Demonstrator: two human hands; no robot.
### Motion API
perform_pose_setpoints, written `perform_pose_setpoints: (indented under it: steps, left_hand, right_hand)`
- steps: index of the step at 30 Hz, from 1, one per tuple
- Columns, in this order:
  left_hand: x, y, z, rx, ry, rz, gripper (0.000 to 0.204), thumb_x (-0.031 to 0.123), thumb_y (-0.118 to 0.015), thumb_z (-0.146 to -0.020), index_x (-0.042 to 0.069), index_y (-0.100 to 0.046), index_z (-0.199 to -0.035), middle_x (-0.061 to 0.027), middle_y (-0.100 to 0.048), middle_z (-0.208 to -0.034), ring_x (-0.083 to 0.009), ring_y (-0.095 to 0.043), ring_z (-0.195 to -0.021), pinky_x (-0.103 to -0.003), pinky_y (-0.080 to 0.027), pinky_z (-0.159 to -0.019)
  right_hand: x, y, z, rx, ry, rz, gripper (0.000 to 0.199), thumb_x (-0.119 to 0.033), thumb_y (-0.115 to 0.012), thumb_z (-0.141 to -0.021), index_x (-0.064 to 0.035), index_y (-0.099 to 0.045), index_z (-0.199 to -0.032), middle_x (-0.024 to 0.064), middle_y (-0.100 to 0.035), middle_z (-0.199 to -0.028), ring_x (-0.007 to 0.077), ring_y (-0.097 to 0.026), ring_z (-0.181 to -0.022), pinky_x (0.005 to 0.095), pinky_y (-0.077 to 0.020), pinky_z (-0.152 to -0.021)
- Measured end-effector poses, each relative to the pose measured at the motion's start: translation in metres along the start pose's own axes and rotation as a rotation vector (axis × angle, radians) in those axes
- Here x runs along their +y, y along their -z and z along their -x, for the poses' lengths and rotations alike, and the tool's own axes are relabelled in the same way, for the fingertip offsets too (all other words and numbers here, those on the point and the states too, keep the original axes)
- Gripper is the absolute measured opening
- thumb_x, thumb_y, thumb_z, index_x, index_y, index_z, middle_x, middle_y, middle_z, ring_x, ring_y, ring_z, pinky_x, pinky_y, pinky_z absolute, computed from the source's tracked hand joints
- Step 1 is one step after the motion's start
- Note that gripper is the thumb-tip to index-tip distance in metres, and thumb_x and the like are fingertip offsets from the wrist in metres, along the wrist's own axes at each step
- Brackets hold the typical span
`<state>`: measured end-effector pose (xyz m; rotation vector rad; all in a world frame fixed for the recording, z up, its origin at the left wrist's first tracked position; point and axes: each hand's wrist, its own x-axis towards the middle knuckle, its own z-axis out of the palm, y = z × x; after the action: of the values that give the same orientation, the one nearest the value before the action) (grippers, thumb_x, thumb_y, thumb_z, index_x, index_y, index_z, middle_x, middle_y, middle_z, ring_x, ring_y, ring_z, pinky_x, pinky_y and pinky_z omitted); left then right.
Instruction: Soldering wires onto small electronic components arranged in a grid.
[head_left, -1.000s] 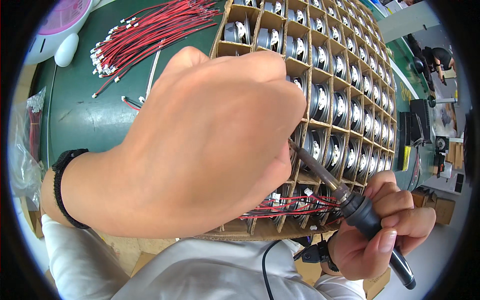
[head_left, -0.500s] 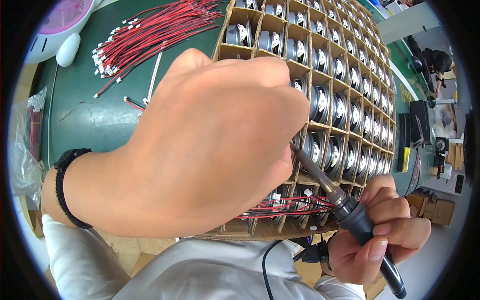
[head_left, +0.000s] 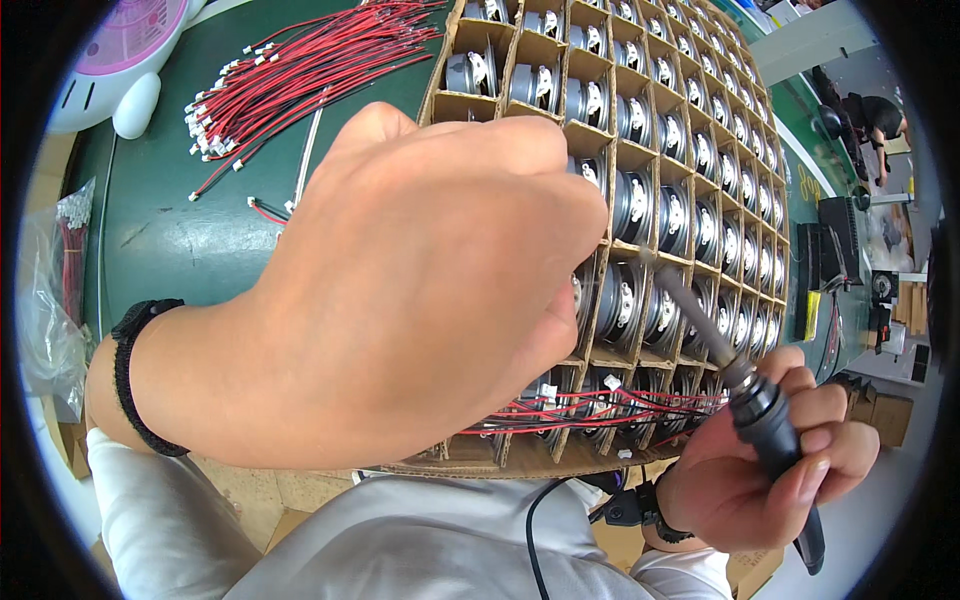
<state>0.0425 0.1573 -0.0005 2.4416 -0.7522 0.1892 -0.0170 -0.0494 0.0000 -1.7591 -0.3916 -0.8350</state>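
Soldering iron (head_left: 758, 412) rightward, in right hand (head_left: 745, 488)

Soldering iron (head_left: 757, 406): black handle, dull metal shaft; at 4 o'clock, tip angled toward 11. Grey speakers (head_left: 632, 208): on edge, in rows, 1–2 o'clock.
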Motion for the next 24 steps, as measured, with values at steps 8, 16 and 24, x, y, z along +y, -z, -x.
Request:
perform_pose_setpoints:
  steps: [8,16,24]
  left_hand:
    - [-0.005,-0.001,0.004,0.031,-0.043,0.028,0.014,0.003,-0.069,-0.064,0.011,-0.059,-0.071,-0.0022,-0.049,-0.072,-0.0197,-0.049,-0.065,-0.034,-0.031,-0.065]
    - [-0.001,0.005,0.003,-0.017,-0.018,0.027,0.015,0.002,-0.071,-0.066,0.01,-0.064,-0.076,-0.0011,-0.052,-0.076,-0.0167,-0.051,-0.067,-0.034,-0.032,-0.069]
    - [-0.005,0.012,0.005,-0.079,-0.088,0.101,0.017,0.0,-0.073,-0.07,0.006,-0.066,-0.084,-0.0056,-0.057,-0.081,-0.0219,-0.056,-0.074,-0.035,-0.039,-0.067]
  right_hand:
    - [0.012,0.024,-0.007,0.315,-0.107,0.049,0.017,-0.022,-0.052,-0.101,-0.0059,-0.047,-0.098,0.0041,-0.045,-0.084,0.0078,-0.04,-0.06,0.0262,-0.0415,-0.063]
    - [0.028,0.053,-0.005,0.191,-0.121,0.027,0.023,-0.026,-0.047,-0.105,-0.0042,-0.055,-0.107,-0.0035,-0.03,-0.067,0.0066,-0.029,-0.062,0.0338,-0.0419,-0.082]
    - [0.03,0.044,-0.007,0.238,-0.138,-0.008,0.021,-0.024,-0.046,-0.106,-0.0054,-0.055,-0.105,-0.0038,-0.029,-0.067,0.0059,-0.028,-0.062,0.0317,-0.0381,-0.077]
